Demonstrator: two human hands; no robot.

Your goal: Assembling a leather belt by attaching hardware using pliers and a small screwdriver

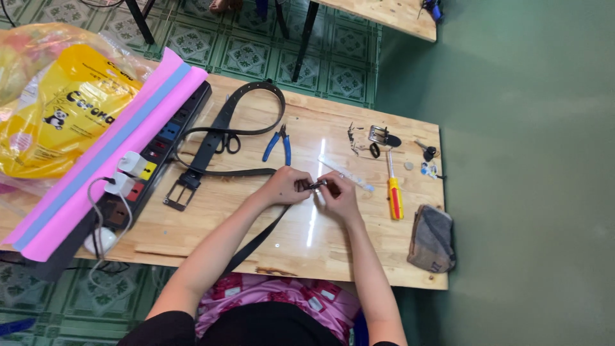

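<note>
At the far left a clear plastic bag (38,77) bulges with yellow packets; their contents cannot be told. At the near right edge of the wooden table (346,256) lies a small grey fabric pouch (431,238), closed as far as can be seen.

Both hands meet near the middle of the table. The left hand (286,186) pinches the end of a black belt strap (256,243) that trails off the near edge toward the person's lap. The right hand (339,192) is closed narrowly on a small dark metal piece (315,185) at the strap's end, fingertips of both hands almost touching.

Farther left lies a second black belt (211,141) with a square buckle, looped around black scissors (227,142), with blue-handled pliers (277,143) just beside. A black power strip (168,131) with white plugs runs along pink and blue foam sheets (109,147). To the right sit a yellow-and-red screwdriver (394,192), a clear ruler (349,174), a silver buckle (379,134) and small metal bits.

The floor is green patterned tile on the left, plain green on the right; another wooden table (391,13) stands beyond.
</note>
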